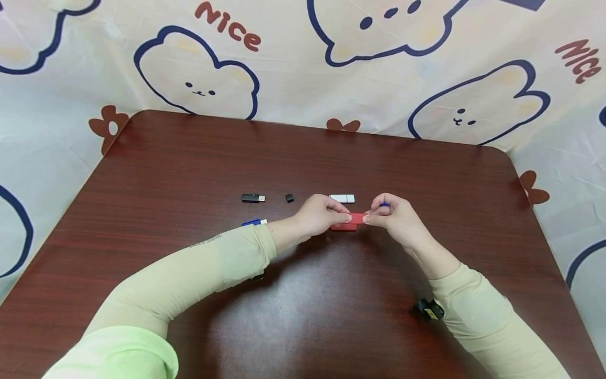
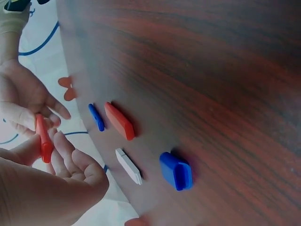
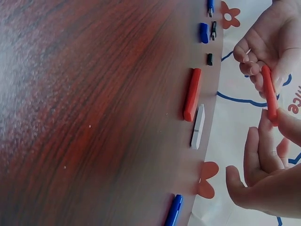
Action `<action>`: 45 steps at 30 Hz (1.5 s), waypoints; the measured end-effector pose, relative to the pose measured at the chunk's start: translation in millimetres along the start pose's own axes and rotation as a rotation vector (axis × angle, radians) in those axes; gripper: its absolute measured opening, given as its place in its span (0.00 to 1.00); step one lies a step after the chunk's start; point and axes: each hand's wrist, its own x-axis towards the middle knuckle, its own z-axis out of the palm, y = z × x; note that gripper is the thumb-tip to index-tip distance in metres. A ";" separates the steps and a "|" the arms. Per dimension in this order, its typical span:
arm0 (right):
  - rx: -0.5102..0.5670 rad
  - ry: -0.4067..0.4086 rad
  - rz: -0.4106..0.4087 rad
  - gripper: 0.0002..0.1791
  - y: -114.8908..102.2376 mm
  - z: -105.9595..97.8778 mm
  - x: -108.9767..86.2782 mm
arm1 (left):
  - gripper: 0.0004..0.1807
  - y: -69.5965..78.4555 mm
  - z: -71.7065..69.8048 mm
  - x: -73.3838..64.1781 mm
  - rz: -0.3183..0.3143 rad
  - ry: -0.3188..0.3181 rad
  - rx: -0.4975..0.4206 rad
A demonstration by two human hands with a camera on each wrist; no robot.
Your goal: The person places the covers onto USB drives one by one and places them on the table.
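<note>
Between the two hands, above the table, is a slim red USB stick [image 1: 357, 217]; no metal plug shows on it. My left hand [image 1: 316, 216] pinches one end between thumb and fingers. The other end is pinched by my right hand [image 1: 396, 220], also with thumb and fingertips. Below them on the table lies a second red stick-shaped piece [image 3: 192, 96], apart from the hands. A white USB stick [image 1: 343, 198] lies just beyond it. Part of a blue stick [image 1: 385, 204] shows behind the right fingers.
To the left lie a black USB stick [image 1: 253, 198] with its plug bare and a small black cap [image 1: 290, 198]. A blue USB stick [image 1: 254, 222] is partly covered by the left forearm. A hollow blue cap [image 2: 176, 172] lies nearby. Patterned cloth [image 1: 284, 79] hangs behind the table.
</note>
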 end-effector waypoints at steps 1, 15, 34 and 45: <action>-0.007 0.004 0.004 0.11 -0.2 0.1 0.4 | 0.10 -0.3 -0.5 0.4 0.016 0.003 0.014; -0.129 -0.004 -0.002 0.16 2.5 -3.8 2.7 | 0.12 -2.9 -2.5 -1.8 0.276 0.017 0.447; -0.552 0.093 -0.222 0.12 13.7 -8.7 -3.5 | 0.11 7.2 14.0 6.9 0.329 0.067 0.713; -0.586 0.060 -0.138 0.14 21.3 -24.4 -9.1 | 0.17 14.3 29.8 10.1 0.359 0.069 0.811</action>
